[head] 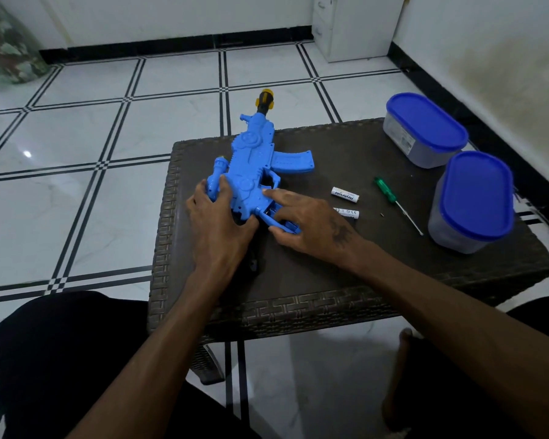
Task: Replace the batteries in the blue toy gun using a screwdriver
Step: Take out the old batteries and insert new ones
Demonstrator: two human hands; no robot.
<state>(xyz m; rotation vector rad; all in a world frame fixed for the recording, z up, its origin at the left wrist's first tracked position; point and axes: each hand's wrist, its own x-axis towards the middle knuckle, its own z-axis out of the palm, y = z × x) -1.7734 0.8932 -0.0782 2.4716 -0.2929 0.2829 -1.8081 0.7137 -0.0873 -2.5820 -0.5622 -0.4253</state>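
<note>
The blue toy gun (251,160) lies on the dark wicker table (330,274), its yellow-tipped muzzle reaching past the far edge. My left hand (217,224) grips the gun's rear body and scope from the left. My right hand (308,221) lies on the handle area, with the index finger stretched onto the body and the other fingers curled around the blue grip. Two white batteries (345,195) (349,213) lie just right of my right hand. A green-handled screwdriver (395,202) lies farther right, with a tiny screw (382,214) beside it.
Two clear containers with blue lids (425,128) (474,198) stand at the table's right side. A white cabinet (355,26) stands against the far wall. My dark-clothed knees sit below the table's near edge. Tiled floor surrounds the table.
</note>
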